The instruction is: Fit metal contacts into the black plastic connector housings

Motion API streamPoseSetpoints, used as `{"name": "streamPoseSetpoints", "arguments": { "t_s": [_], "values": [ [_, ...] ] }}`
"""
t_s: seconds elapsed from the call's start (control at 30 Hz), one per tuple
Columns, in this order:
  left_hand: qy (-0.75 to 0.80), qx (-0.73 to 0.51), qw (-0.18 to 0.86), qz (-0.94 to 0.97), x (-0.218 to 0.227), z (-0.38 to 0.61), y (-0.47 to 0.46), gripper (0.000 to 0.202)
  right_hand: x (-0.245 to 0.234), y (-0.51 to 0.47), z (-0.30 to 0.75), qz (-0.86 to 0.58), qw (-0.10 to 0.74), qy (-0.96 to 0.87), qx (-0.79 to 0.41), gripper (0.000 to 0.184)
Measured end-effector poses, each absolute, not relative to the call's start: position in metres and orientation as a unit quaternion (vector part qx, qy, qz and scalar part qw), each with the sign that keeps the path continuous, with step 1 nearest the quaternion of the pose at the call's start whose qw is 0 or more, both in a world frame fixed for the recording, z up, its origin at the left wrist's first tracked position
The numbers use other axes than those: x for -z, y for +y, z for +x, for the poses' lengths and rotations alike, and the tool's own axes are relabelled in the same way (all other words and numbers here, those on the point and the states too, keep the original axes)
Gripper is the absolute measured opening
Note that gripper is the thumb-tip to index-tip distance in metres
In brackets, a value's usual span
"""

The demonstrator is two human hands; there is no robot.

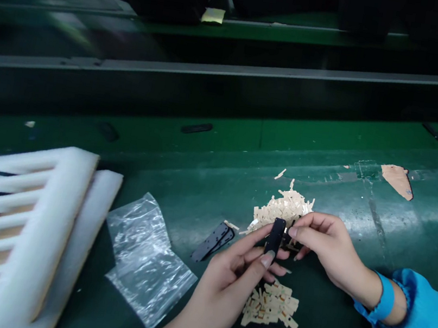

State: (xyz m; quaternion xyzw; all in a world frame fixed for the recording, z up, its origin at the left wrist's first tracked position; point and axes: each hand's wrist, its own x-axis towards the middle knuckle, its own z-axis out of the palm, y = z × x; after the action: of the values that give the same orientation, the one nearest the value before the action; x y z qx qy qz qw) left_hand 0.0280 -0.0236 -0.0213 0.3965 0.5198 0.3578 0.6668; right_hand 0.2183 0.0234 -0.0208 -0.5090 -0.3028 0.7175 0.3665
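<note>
My left hand (233, 276) grips a slim black plastic plate (275, 235) with rounded corners, thumb on its lower end. My right hand (327, 249) is closed in a pinch beside the plate's right edge; what its fingertips hold is too small and dark to name. Behind the hands lies a heap of small cream-coloured strips (280, 206). Nearer me, below the plate, is a second pile of cream pieces (272, 303) with brownish marks. Just left of the plate, a few similar black plates (211, 242) overlap on the green surface.
Clear plastic bags (147, 257) lie left of my hands. White slotted foam trays (64, 207) holding dark parts fill the lower left. A torn brown scrap (397, 180) rests at the right. Loose black pieces (197, 128) lie near the far rail (216, 69).
</note>
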Motion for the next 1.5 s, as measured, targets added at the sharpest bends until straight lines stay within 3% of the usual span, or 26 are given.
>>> {"name": "streamPoseSetpoints", "arguments": {
  "t_s": [0.3, 0.4, 0.63, 1.1, 1.37, 1.5],
  "values": [
    [0.509, -0.429, 0.695, 0.27, 0.016, 0.029, -0.014, 0.027, 0.024, 0.018, 0.217, -0.535, 0.379, -0.347, -0.671, 0.013],
    [0.534, -0.376, 0.687, 0.319, 0.014, 0.031, -0.013, 0.031, 0.024, 0.015, 0.215, -0.532, 0.389, -0.375, -0.652, 0.011],
    [0.569, -0.307, 0.636, 0.42, 0.006, 0.03, -0.008, 0.013, 0.022, 0.014, 0.215, -0.514, 0.384, -0.382, -0.665, 0.009],
    [0.54, -0.323, 0.668, 0.398, 0.013, 0.029, -0.008, 0.011, 0.017, 0.018, 0.219, -0.495, 0.32, -0.311, -0.746, 0.015],
    [0.531, -0.361, 0.697, 0.32, 0.018, 0.028, -0.006, 0.018, 0.019, 0.021, 0.224, -0.494, 0.353, -0.283, -0.742, 0.015],
    [0.499, -0.354, 0.7, 0.368, 0.016, 0.029, -0.007, 0.023, 0.02, 0.019, 0.223, -0.512, 0.363, -0.299, -0.719, 0.014]
  ]
}}
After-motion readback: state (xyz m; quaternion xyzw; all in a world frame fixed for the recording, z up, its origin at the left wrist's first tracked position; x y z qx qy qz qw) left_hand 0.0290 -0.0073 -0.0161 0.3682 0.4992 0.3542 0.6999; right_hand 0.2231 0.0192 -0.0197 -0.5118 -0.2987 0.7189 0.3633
